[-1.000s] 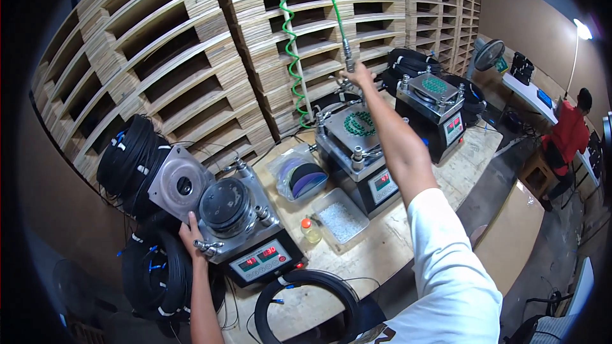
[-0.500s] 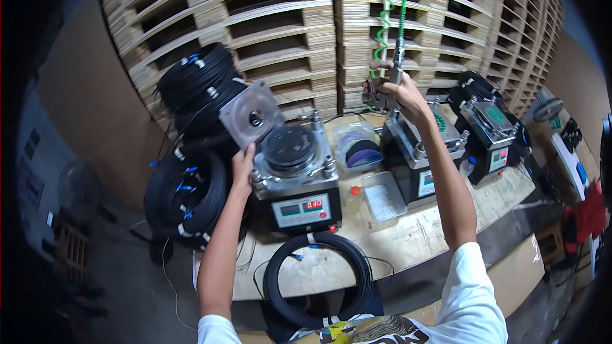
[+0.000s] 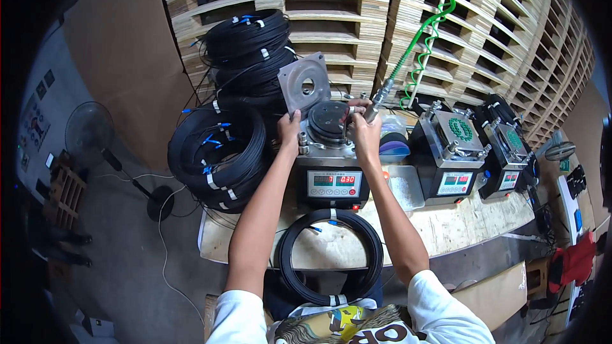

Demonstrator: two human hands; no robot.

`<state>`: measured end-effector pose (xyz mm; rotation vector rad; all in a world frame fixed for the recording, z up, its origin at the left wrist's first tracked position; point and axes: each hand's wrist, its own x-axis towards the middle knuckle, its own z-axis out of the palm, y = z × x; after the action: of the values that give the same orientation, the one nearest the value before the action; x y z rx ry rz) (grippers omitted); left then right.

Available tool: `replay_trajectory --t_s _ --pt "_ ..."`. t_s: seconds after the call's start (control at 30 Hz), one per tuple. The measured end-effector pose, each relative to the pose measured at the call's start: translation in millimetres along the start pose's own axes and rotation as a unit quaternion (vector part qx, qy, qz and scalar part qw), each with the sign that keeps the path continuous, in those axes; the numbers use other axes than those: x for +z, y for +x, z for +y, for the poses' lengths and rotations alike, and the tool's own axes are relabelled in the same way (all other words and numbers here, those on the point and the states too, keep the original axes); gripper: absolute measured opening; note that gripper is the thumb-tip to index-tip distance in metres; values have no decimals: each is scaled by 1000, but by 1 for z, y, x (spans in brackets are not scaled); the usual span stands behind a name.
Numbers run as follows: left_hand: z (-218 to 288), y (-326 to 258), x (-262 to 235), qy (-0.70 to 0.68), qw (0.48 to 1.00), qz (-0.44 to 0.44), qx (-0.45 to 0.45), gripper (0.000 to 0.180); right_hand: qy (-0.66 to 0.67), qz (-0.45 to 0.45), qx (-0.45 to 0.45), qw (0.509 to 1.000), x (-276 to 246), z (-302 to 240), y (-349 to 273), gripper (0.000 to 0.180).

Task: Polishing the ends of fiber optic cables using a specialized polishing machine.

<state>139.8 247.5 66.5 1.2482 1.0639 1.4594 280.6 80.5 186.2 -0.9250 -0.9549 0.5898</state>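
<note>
My left hand is closed on the lower edge of a square metal plate with a round hole, which it tilts up beside a polishing machine. On top of this machine sits a round black disc. My right hand grips an air blow gun fed by a green coiled hose. The gun is over the right side of the disc; its nozzle is partly hidden by my fingers. A black cable coil with blue connectors lies at the table's front edge, close to my body.
Stacked black cable coils stand left of the machine. To the right are a clear tray, purple and green discs, and two similar machines topped with green-patterned plates. Wooden pallets rise behind the table; a fan stands left.
My right hand has brought the blow gun down and left, from above the neighbouring machine to the black disc. My left hand still holds the plate. The whole view has shifted.
</note>
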Motion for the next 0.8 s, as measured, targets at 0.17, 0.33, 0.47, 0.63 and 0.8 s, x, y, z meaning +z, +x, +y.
replay_trajectory --t_s 0.17,0.33,0.47,0.63,0.8 --pt "-2 2 -5 62 998 25 -14 30 -36 8 -17 999 -4 6 0 16" --pt "0 0 -2 37 998 43 -18 29 -47 22 -54 997 -15 -3 9 11" --pt "3 -6 4 26 999 40 -16 28 -49 42 -49 997 -27 1 17 11" --pt "1 -3 5 29 998 45 -18 28 -86 31 -56 994 -21 -1 8 9" --pt "-6 7 -5 49 997 55 -4 27 -59 29 -51 997 -8 6 0 8"
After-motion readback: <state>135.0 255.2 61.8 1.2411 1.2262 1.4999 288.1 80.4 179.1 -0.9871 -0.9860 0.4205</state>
